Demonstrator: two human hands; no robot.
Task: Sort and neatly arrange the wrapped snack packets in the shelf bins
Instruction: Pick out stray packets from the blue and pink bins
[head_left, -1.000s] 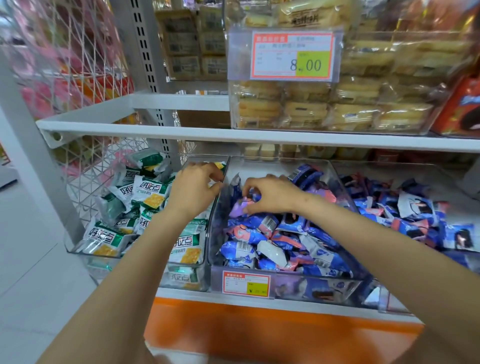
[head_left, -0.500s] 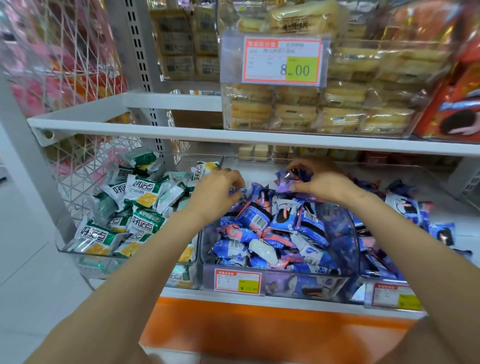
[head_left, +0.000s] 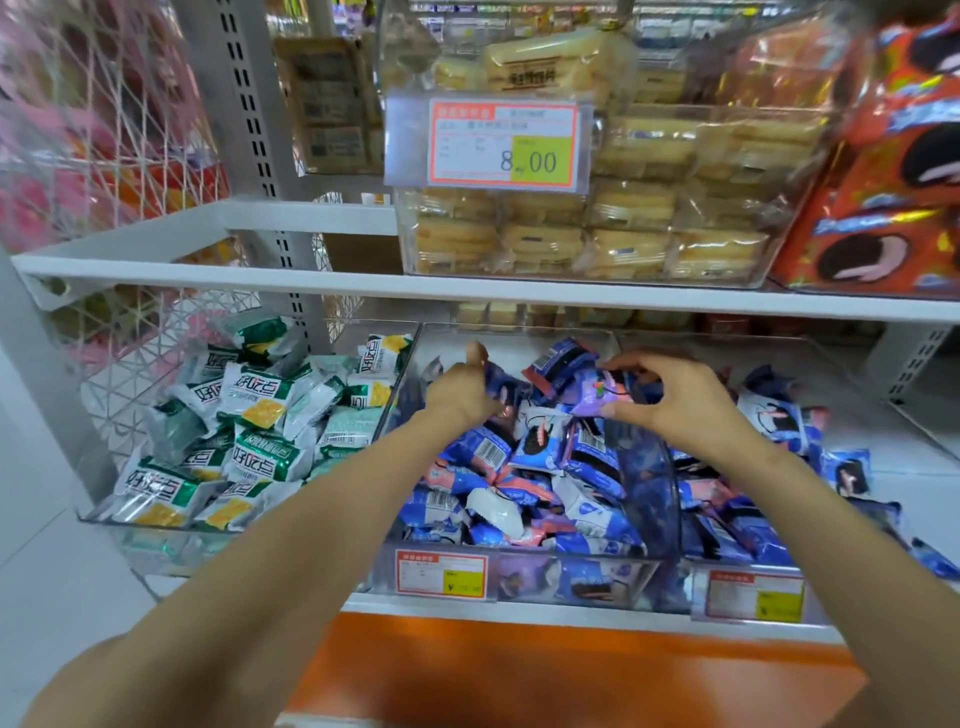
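The right hand (head_left: 680, 402) pinches a purple packet (head_left: 597, 396) between thumb and fingertips, holding it just above the heap of blue packets (head_left: 483, 449) in the middle bin (head_left: 524, 328). The packet sticks out at nine o'clock from that hand, and its long axis runs roughly nine-to-three with a slight tilt.

The left hand (head_left: 462, 395) is near it on the nine o'clock side, thumb raised. Its fingers curl out of sight against a dark blue packet (head_left: 503, 385) at the back of the heap, and I cannot tell whether they grip it or only press on it.

The purple wrapper looks like the odd one out among the blue ones, so it is probably being sorted out. The right hand already has it and is the nearer hand, with nothing between it and the right bin (head_left: 779, 340). That bin lies at about three to four o'clock from the hand and also holds blue and pink-ended packets.

The left bin (head_left: 374, 323), at nine o'clock from the left hand, holds only green-and-white packets (head_left: 254, 400), so it seems an unlikely home for the purple one. If the purple packet belongs in the middle bin, it only needs to be laid flat at six o'clock from where it hangs, toward the front wall and its price label (head_left: 441, 571).
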